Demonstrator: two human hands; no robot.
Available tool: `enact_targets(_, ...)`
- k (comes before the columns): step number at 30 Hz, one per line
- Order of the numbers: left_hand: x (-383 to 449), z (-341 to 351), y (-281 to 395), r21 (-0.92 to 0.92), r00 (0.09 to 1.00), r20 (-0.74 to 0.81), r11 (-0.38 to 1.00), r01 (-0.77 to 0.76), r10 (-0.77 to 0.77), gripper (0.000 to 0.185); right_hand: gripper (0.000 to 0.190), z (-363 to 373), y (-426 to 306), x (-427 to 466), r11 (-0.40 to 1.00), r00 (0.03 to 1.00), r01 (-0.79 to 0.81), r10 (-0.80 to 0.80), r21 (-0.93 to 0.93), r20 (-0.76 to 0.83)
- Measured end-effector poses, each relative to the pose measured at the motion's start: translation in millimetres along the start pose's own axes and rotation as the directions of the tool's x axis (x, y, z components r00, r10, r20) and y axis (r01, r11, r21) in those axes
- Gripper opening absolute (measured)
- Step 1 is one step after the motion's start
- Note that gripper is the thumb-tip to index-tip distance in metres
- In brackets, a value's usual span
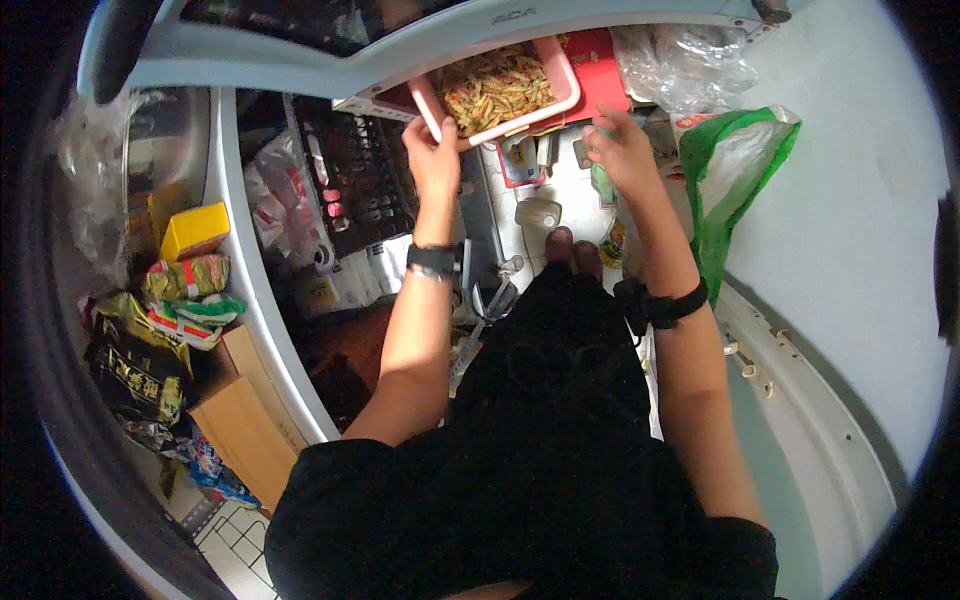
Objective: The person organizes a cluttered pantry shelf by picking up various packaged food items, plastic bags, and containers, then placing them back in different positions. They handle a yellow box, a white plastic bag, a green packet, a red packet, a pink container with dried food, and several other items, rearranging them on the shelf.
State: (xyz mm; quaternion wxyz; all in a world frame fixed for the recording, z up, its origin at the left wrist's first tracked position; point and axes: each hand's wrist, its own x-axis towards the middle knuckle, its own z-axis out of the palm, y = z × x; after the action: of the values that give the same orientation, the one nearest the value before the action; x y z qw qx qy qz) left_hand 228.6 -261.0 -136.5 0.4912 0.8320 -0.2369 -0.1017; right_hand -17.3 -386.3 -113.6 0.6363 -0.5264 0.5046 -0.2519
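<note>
A pink plastic basin [568, 79] holds a heap of small, shrivelled yellow-green and reddish pieces [499, 90], perhaps dried peppers or pods. At its near left corner my left hand [435, 154] grips the rim, thumb on top. My right hand [619, 150] is raised just right of the basin, apart from it, with its fingers loosely bent and nothing visible in them. Under the basin's right side is a flat red box or sheet [598, 75]. A pale blue appliance edge [420, 56] marked ACA hides the far part of the basin.
On the right, a green and white bag [709, 187] stands against the wall, below clear plastic bags [686, 64]. A pale plastic container [538, 213] sits on the tiled floor by my feet. Shelves on the left hold packets [187, 277], a yellow box [195, 231] and a cardboard box [247, 435].
</note>
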Motion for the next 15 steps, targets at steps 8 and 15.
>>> enact_targets(8, 47.8, 4.3, -39.0, 0.078, 0.952, 0.247, 0.983, 0.165, -0.18, 0.032, 0.079, 0.8, 9.7, -22.1, 0.954, 0.955, -0.29, 0.284, 0.077, 0.087)
enact_targets(15, -33.3, -43.8, -35.9, 0.088, 0.921, 0.319, 0.975, 0.206, -0.223, 0.035, 0.091, -18.5, -1.2, -40.3, 0.965, 0.963, -0.263, 0.262, 0.011, 0.062)
